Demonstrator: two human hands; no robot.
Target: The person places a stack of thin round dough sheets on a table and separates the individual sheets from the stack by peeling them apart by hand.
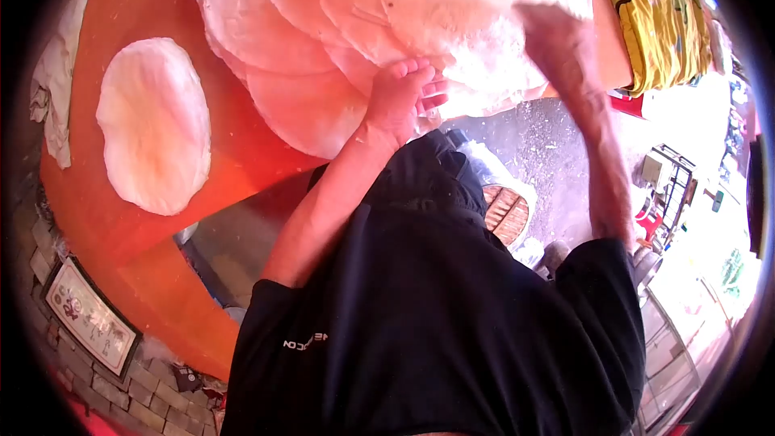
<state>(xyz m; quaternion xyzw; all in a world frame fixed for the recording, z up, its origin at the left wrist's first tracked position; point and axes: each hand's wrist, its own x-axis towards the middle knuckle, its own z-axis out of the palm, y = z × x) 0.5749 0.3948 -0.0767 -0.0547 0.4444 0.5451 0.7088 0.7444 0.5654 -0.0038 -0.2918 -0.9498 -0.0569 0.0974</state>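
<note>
Several thin, round white sheets (307,101) overlap in a broad pile at the top of the orange table (234,153). At the pile's near edge is my left hand (404,97), its fingers curled toward the thumb; what they hold, if anything, is hidden. My right hand (557,36) is over the pile's right part, blurred by motion, and its fingers cannot be made out. A separate oval white piece (153,125) lies flat on the table at the left.
Yellow patterned cloth (658,16) lies at the upper right. White cloth (60,73) hangs at the far left edge. A framed panel (90,316) rests on bricks at lower left. Beside my lap is a round slatted wooden object (506,214); a metal frame (672,186) stands farther right.
</note>
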